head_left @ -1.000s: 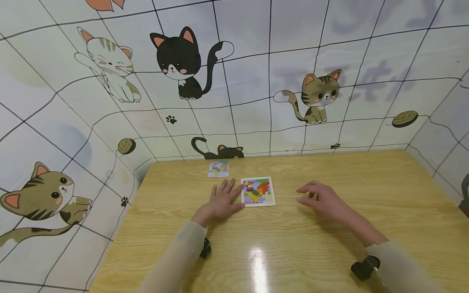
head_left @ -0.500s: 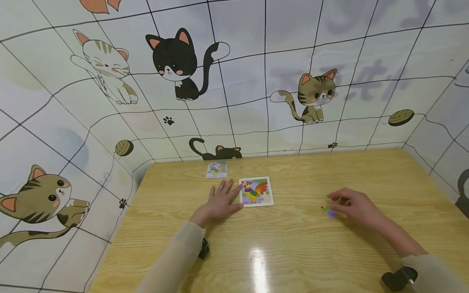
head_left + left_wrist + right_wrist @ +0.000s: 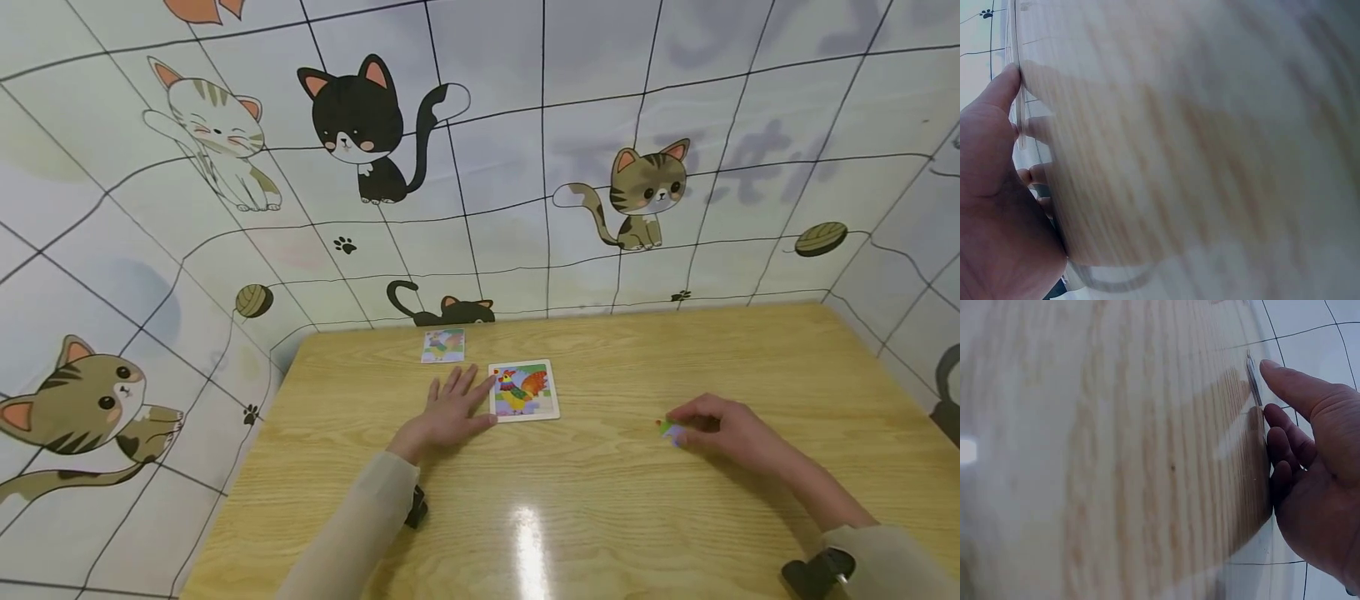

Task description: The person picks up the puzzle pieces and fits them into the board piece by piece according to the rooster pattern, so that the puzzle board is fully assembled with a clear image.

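Note:
A square jigsaw puzzle in a white frame [image 3: 536, 417] shows a colourful rooster, with a pale patch at its lower right. My left hand [image 3: 448, 417] lies flat beside it with fingers spread, forefinger and thumb tips at the frame's left edge. Farther right, my right hand [image 3: 723, 427] pinches a small green and purple puzzle piece [image 3: 666, 428] between thumb and forefinger, low at the tabletop. In the right wrist view that piece [image 3: 1253, 380] appears edge-on, near the thumb tip, with the other fingers curled beneath.
A small picture card [image 3: 443, 346] with a paler rooster lies by the table's back edge. The wooden table [image 3: 600, 517] meets a wall cloth [image 3: 510, 167] printed with cats and grid lines. Dark wrist cameras sit on both sleeves.
My right hand has moved right, away from the puzzle, and its thumb and forefinger have closed about the loose piece. My left hand has stayed at the frame.

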Available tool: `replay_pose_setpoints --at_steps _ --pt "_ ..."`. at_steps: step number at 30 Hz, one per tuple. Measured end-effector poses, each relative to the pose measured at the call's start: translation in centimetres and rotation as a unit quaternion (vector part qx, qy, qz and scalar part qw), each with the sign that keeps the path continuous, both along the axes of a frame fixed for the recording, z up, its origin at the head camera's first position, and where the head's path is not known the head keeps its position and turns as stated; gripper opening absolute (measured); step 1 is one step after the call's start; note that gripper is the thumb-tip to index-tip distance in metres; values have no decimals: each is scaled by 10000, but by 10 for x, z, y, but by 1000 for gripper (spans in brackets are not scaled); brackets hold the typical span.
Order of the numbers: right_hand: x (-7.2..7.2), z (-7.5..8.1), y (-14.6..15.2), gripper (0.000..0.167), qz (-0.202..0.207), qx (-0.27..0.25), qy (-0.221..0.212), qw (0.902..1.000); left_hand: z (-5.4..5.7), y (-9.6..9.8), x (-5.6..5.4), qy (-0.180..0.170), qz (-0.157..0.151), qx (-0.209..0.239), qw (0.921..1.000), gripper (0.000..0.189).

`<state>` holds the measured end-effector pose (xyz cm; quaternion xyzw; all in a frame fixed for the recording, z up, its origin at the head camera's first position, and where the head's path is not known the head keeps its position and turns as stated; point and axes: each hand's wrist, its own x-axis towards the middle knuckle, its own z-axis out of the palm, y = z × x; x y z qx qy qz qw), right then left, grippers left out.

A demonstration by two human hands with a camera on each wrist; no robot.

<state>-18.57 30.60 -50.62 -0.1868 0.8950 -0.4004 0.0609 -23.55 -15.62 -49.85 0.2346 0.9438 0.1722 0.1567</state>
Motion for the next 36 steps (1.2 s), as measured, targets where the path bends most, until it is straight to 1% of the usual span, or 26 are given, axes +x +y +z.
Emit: replay_pose_setpoints --at_steps 4,5,6,10,11,12,13,16,20,23,30,32,36 --pt "-3 -2 5 30 233 15 64 9997 2 2 0 -50 -26 28 10000 71" --pt "-3 -2 6 31 280 16 75 9996 -1 1 0 -23 -45 106 9999 71" --pt "-4 -2 8 31 317 -2 73 9995 -1 2 0 -35 -44 149 9999 71" --pt "-6 -2 9 32 434 -64 36 9990 -5 1 -2 -120 -35 199 9997 72" --pt "-6 -3 9 32 443 -46 56 9990 -5 1 -2 -118 -32 209 9997 72" --pt "-7 -3 9 32 450 -29 67 9990 -2 2 -2 -144 -15 146 9998 72" --pt "-7 -3 8 32 448 -11 87 9990 -2 2 -2 -137 -22 123 9998 72" --pt "-7 -4 7 32 415 18 135 9990 -1 1 -2 -26 -25 90 10000 71" --pt "-8 -3 5 32 339 92 72 9994 -2 0 -2 -29 -4 6 10000 72" --pt "-8 -3 3 31 249 74 -80 9996 -4 0 -2 -74 8 8 10000 72" --pt "-9 -1 -3 24 -124 -273 -569 9979 -2 0 -1 -20 2 -31 10000 72" --pt "-9 1 -5 24 -200 -227 -675 9973 -1 0 -1 -13 3 -36 10000 72" --pt "-9 6 -10 24 -210 -138 -801 9965 0 -1 -1 -8 18 -25 10000 72"
